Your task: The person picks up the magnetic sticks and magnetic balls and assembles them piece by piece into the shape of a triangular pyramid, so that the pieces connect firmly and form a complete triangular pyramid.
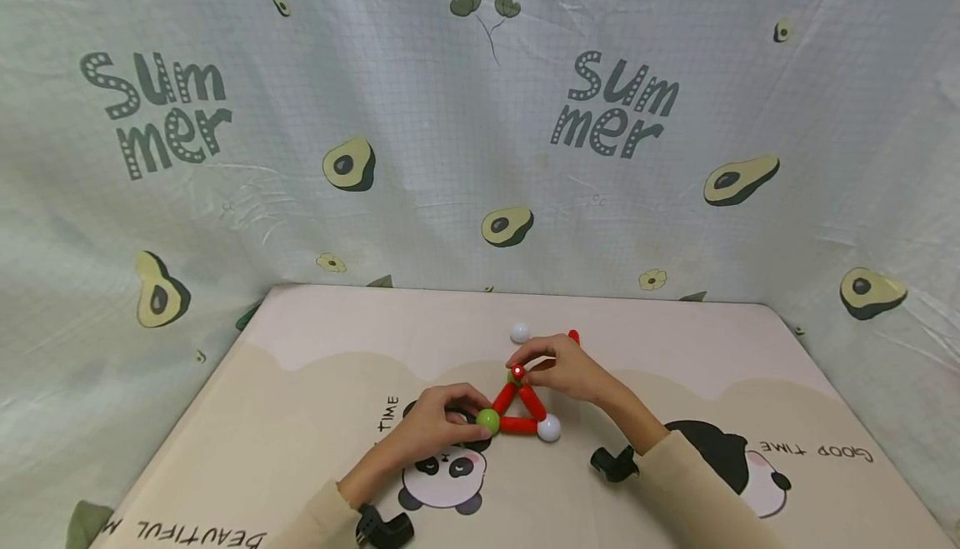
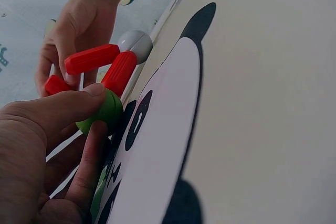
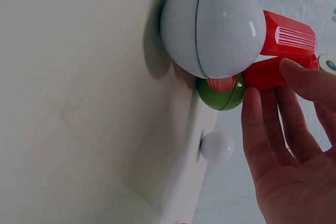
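Left hand (image 1: 437, 416) stretched forward, I pinch a lime-green plastic ball (image 1: 488, 421) between thumb and fingers, low at the worktop (image 1: 315, 424); right hand (image 1: 566, 368) angled inward, I grip a red plastic rod (image 3: 265, 74) above a second green ball (image 3: 220, 95), near a glossy white ball (image 1: 548, 428).

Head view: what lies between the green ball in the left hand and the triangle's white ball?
A red rod links the green ball to the white ball, in the head view.
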Available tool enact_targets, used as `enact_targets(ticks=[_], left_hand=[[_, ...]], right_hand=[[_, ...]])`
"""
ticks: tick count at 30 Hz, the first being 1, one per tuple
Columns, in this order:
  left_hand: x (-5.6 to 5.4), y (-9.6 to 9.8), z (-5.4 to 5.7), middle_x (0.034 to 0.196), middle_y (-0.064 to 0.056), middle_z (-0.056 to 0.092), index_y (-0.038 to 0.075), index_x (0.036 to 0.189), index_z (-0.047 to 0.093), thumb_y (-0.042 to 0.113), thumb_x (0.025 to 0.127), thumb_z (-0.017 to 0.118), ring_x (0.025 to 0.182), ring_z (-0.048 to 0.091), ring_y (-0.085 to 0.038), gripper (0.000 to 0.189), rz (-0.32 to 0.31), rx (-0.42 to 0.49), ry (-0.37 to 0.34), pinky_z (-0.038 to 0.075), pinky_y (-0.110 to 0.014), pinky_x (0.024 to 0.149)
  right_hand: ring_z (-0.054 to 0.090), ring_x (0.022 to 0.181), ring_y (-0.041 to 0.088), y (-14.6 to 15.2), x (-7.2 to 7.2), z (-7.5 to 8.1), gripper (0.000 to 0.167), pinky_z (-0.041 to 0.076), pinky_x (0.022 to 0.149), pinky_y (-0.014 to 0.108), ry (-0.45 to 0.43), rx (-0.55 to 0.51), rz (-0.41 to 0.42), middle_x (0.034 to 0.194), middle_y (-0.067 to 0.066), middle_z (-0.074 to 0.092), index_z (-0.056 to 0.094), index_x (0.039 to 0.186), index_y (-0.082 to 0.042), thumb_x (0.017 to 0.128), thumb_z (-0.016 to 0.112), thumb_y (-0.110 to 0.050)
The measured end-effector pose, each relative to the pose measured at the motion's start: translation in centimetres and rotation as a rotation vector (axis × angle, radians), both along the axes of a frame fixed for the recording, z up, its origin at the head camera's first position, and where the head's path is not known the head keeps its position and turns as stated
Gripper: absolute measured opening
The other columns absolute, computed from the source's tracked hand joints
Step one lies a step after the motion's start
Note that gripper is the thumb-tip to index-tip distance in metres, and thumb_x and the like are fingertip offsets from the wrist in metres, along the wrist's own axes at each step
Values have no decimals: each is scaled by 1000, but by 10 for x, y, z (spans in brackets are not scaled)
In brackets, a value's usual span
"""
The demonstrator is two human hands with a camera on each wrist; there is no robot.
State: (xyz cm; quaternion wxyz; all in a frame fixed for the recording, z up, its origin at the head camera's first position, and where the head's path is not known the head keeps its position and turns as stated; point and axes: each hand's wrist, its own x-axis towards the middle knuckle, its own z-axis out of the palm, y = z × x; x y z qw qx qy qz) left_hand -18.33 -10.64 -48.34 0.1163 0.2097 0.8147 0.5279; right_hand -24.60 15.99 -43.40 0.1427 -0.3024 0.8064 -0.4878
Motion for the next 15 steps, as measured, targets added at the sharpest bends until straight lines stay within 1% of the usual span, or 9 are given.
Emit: enact_targets(ticks=[4, 10, 15], left_hand=[[0, 0, 0, 104, -2, 74, 17, 112, 75, 24, 87, 84, 94, 68, -13, 28, -2, 7, -4, 56, -18, 78], [0, 0, 1, 105, -4, 74, 16, 113, 74, 24, 87, 83, 91, 69, -12, 28, -3, 21, -22, 56, -18, 77], [0, 1, 0, 105, -4, 74, 15, 113, 74, 24, 88, 83, 91, 69, -12, 28, -6, 26, -19, 56, -18, 77]], right_hand=[[69, 103, 26, 0, 0, 0, 24, 58, 91, 22, -3, -8, -1, 112, 19, 75, 72, 116, 5, 94, 67, 1], [69, 105, 24, 2, 0, 2, 25, 57, 94, 23, 6, 2, -5, 112, 17, 75, 71, 118, 5, 94, 69, -1], [70, 106, 25, 9, -4, 1, 24, 58, 95, 28, 35, 28, -47, 114, 16, 74, 70, 118, 3, 94, 68, 1]])
